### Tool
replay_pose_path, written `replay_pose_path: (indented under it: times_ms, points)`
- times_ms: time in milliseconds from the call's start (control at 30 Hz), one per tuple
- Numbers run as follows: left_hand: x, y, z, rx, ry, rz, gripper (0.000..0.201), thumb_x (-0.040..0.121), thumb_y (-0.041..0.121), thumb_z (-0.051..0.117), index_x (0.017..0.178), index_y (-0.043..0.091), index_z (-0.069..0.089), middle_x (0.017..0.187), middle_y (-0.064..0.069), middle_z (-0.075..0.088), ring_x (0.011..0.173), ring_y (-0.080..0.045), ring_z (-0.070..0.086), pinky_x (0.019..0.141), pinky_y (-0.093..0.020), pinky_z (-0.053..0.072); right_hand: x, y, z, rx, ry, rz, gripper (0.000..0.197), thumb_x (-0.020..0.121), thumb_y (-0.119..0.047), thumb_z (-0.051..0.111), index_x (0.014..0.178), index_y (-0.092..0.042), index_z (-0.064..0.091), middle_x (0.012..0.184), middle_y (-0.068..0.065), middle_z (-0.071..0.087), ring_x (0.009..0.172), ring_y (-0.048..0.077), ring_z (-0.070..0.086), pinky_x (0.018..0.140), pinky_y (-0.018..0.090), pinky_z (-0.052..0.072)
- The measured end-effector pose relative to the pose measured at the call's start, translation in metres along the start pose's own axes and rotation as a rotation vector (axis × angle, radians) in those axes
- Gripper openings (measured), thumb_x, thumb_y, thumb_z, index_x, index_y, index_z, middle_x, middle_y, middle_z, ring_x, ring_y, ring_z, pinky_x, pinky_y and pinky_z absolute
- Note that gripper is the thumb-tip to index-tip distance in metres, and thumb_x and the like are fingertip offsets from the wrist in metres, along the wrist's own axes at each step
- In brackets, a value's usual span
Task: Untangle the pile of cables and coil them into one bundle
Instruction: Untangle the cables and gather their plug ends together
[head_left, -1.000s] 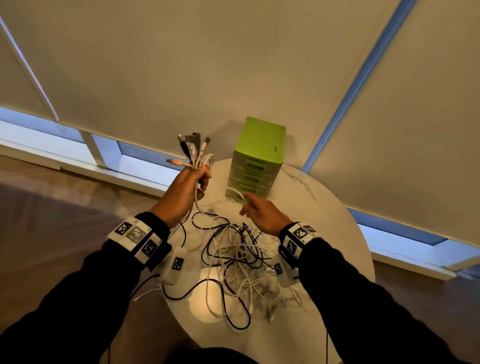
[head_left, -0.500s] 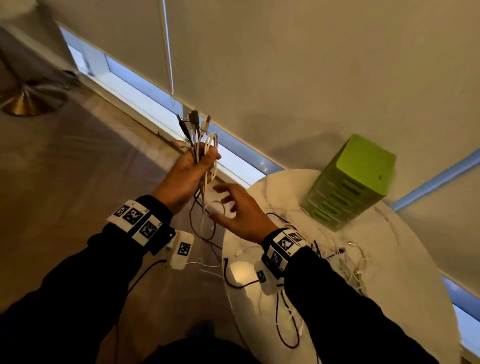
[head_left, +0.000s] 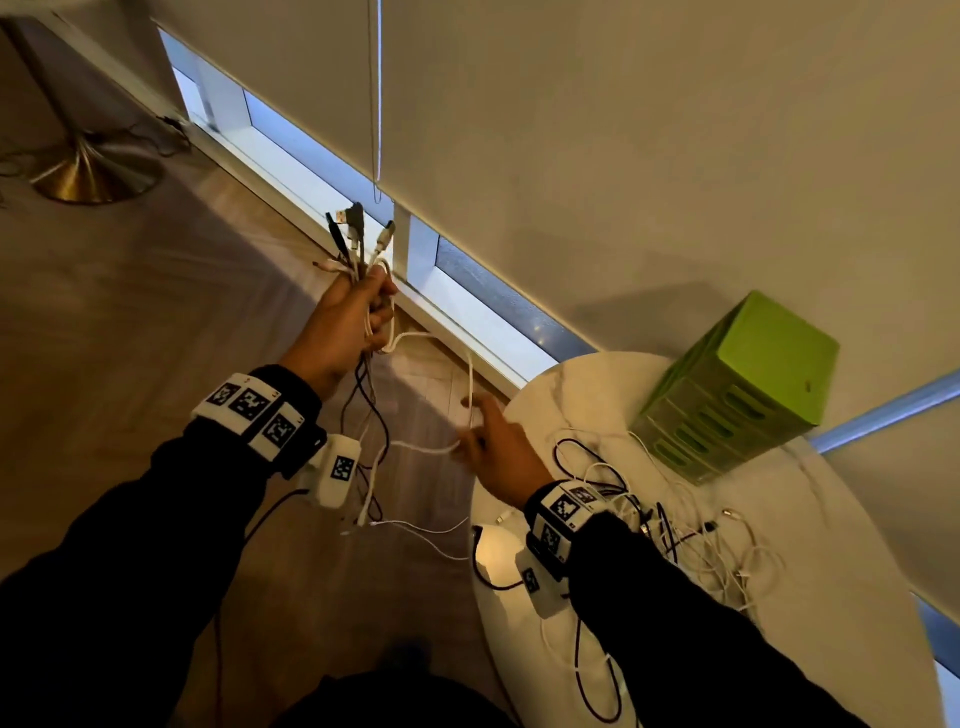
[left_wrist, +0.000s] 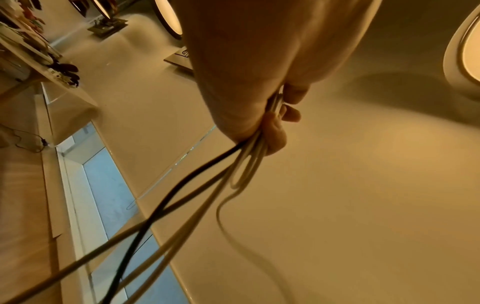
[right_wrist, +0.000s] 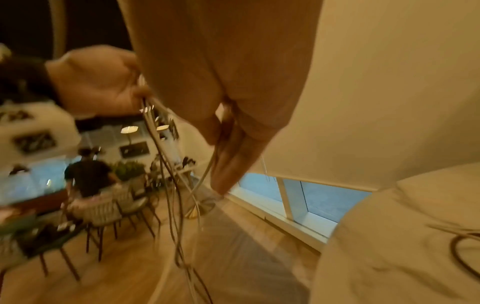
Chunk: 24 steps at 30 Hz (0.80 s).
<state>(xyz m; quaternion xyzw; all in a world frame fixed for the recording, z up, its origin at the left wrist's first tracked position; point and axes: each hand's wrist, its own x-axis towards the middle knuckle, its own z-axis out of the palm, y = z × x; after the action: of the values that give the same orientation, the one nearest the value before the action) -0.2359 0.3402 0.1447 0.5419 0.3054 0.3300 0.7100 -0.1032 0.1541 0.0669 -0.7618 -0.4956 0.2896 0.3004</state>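
Gripping a bunch of cables (head_left: 363, 291) in your left hand (head_left: 343, 322), fingers curled tight round them, raised off to the left of the round table (head_left: 831, 597) and out over the wooden floor (head_left: 130, 322). Connector ends (head_left: 356, 228) fan up out of the top of your fist; the black and white runs hang down below it past your wrist. The left wrist view confirms it: several white strands and one black one come out from under your curled fingers (left_wrist: 288, 115). Your right hand (head_left: 498, 452) sits lower, just off the table's left edge, pinching a white cable (head_left: 426, 447) that arcs up to the bunch in your left hand; in the right wrist view the strand (right_wrist: 207, 170) runs along your fingers (right_wrist: 233, 156), but the frame is blurred, so the exact finger hold is hard to read. The loose pile (head_left: 675, 525) of black and white cables lies on the tabletop just behind your right wrist, tangled, some loops trailing over the near edge. A green drawer unit (head_left: 743, 384) stands at the back of the table against the blind (head_left: 623, 130), near the pile but not touching it. A brass floor stand base (head_left: 93, 171) sits far left.
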Motion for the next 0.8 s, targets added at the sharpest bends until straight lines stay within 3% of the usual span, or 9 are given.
replay_pose_path:
  times_ms: [67,100,167,200,367,467,533,633,800]
  points:
    - [0.001,0.004,-0.002,-0.055,-0.019,-0.006,0.026,0.107,0.031,0.043,0.088,0.019,0.057,0.076,0.006,0.04,0.059,-0.005,0.035,0.044,-0.017,0.026,-0.004,0.008,0.007,-0.195,-0.211,0.159,0.064,0.099,-0.022,0.06,0.15,-0.019,0.022,0.139,0.022,0.055,0.117,0.034,0.062,0.098,0.04,0.051]
    - [0.0,0.006,-0.002,-0.079,-0.04,-0.008,0.025,0.107,0.029,0.044,0.089,0.02,0.058,0.078,0.005,0.043,0.058,-0.005,0.036,0.044,-0.016,0.025,-0.004,0.01,0.01,-0.238,-0.25,0.236,0.083,0.096,-0.026,0.065,0.156,-0.015,0.01,0.157,0.022,0.032,0.135,0.036,0.047,0.108,0.04,0.043]
    - [-0.003,0.006,0.0,-0.101,-0.083,-0.019,0.025,0.108,0.027,0.043,0.089,0.019,0.058,0.08,0.004,0.046,0.058,-0.005,0.038,0.045,-0.016,0.024,0.001,0.007,0.012,-0.233,-0.168,0.268,0.105,0.09,-0.036,0.072,0.159,-0.014,-0.004,0.167,0.014,-0.005,0.152,0.035,0.017,0.119,0.04,0.027]
    - [-0.005,0.006,0.001,-0.1,-0.102,-0.029,0.026,0.108,0.026,0.042,0.088,0.018,0.057,0.078,0.006,0.047,0.058,-0.005,0.038,0.045,-0.017,0.025,0.004,0.001,0.012,-0.209,-0.1,0.194,0.105,0.09,-0.041,0.072,0.159,-0.015,-0.002,0.168,0.01,-0.007,0.154,0.032,0.012,0.12,0.038,0.023]
    - [-0.012,0.0,0.007,-0.076,-0.201,-0.068,0.027,0.108,0.03,0.04,0.089,0.017,0.053,0.069,0.011,0.05,0.062,-0.006,0.039,0.05,-0.019,0.029,0.019,-0.046,0.012,0.035,-0.035,-0.103,0.069,0.097,-0.044,0.06,0.153,-0.017,0.029,0.157,0.005,0.039,0.138,0.018,0.045,0.11,0.031,0.039]
    - [-0.013,0.0,0.008,-0.02,-0.214,-0.051,0.027,0.109,0.032,0.038,0.091,0.017,0.052,0.071,0.01,0.048,0.065,-0.008,0.039,0.055,-0.023,0.034,0.024,-0.057,0.016,-0.024,0.078,-0.178,0.028,0.102,-0.033,0.055,0.123,-0.015,0.054,0.117,0.005,0.066,0.101,0.018,0.062,0.084,0.031,0.049]
    - [-0.013,0.004,0.005,0.128,-0.184,-0.011,0.029,0.109,0.036,0.037,0.092,0.018,0.052,0.076,0.003,0.046,0.069,-0.011,0.043,0.061,-0.027,0.043,0.024,-0.055,0.018,-0.09,0.162,-0.283,0.013,0.104,-0.026,0.053,0.105,-0.014,0.057,0.093,0.004,0.067,0.081,0.018,0.061,0.072,0.032,0.048]
    - [-0.007,0.007,-0.007,0.416,-0.072,0.051,0.033,0.108,0.044,0.033,0.092,0.022,0.052,0.08,-0.004,0.048,0.071,-0.015,0.052,0.068,-0.028,0.05,0.02,-0.05,0.01,-0.055,0.259,-0.358,0.016,0.106,-0.025,0.047,0.103,-0.014,0.058,0.085,-0.001,0.066,0.075,0.013,0.063,0.072,0.028,0.053]
    - [0.008,-0.006,-0.027,0.373,0.002,0.019,0.033,0.108,0.043,0.032,0.09,0.02,0.048,0.066,0.003,0.032,0.051,-0.004,0.034,0.05,-0.022,0.031,0.027,-0.05,-0.016,0.114,0.493,-0.29,0.021,0.107,-0.03,0.046,0.099,-0.017,0.06,0.078,-0.002,0.061,0.072,0.014,0.058,0.068,0.028,0.048]
